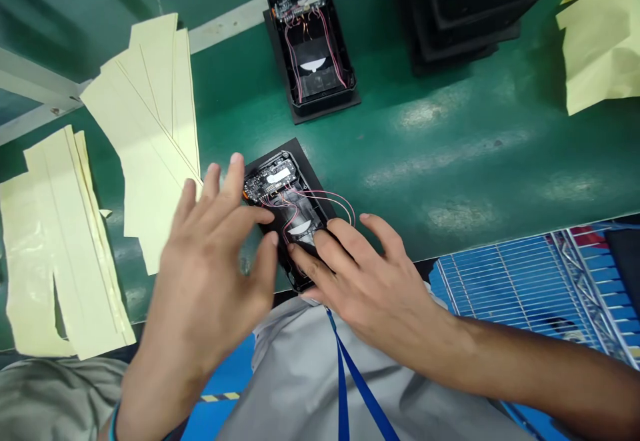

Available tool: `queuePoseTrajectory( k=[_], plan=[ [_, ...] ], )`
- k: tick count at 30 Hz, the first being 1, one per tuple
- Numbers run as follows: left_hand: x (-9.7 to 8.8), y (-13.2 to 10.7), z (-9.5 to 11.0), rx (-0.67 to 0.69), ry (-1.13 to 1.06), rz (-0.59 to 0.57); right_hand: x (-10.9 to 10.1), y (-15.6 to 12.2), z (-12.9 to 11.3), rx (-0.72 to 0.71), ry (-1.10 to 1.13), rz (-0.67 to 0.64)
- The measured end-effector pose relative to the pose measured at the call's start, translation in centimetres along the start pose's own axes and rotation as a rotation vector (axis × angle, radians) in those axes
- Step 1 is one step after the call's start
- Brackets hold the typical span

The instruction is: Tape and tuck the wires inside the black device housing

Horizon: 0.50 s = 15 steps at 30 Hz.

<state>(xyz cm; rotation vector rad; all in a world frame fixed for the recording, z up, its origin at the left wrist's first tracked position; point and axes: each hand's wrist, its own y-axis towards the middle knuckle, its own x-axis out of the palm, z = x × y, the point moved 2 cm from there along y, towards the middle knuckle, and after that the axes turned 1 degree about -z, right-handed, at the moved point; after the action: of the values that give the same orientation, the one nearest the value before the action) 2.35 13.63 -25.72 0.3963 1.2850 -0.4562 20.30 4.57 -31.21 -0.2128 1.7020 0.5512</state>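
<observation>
A black plastic housing (306, 186) lies tilted on a black foam pad (303, 152) near the table's front edge. Across its upper end is a circuit board (273, 178) with a white patch, and thin pink and red wires (337, 196) run from it, one looping out past the right side. My left hand (215, 261) is at the housing's left edge, fingers spread, thumb and index apart with nothing between them. My right hand (357, 271) grips the lower right of the housing, fingers curled inside beside the wires; its thumb is mostly hidden.
A second open housing (327, 94) with board and wires rests on foam farther back. Pale yellow paper strips (160, 114) lie at left, with more yellow sheets (600, 48) at far right. Black stacked trays (425, 41) stand at the back. A wire rack (505, 281) is below the right edge.
</observation>
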Motion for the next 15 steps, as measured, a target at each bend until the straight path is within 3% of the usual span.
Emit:
queuePoseTrajectory(
  k=[4,9,15],
  plan=[
    [-0.9,-0.2,-0.6,-0.014,-0.047,0.051,-0.1,0.0,0.0,-0.003,-0.008,-0.010],
    [0.4,-0.4,-0.3,0.076,-0.045,0.052,0.0,0.0,0.0,0.009,0.005,-0.009],
    [1.3,-0.6,0.0,0.088,-0.004,0.082,0.1,0.0,-0.1,0.015,0.005,-0.007]
  ],
)
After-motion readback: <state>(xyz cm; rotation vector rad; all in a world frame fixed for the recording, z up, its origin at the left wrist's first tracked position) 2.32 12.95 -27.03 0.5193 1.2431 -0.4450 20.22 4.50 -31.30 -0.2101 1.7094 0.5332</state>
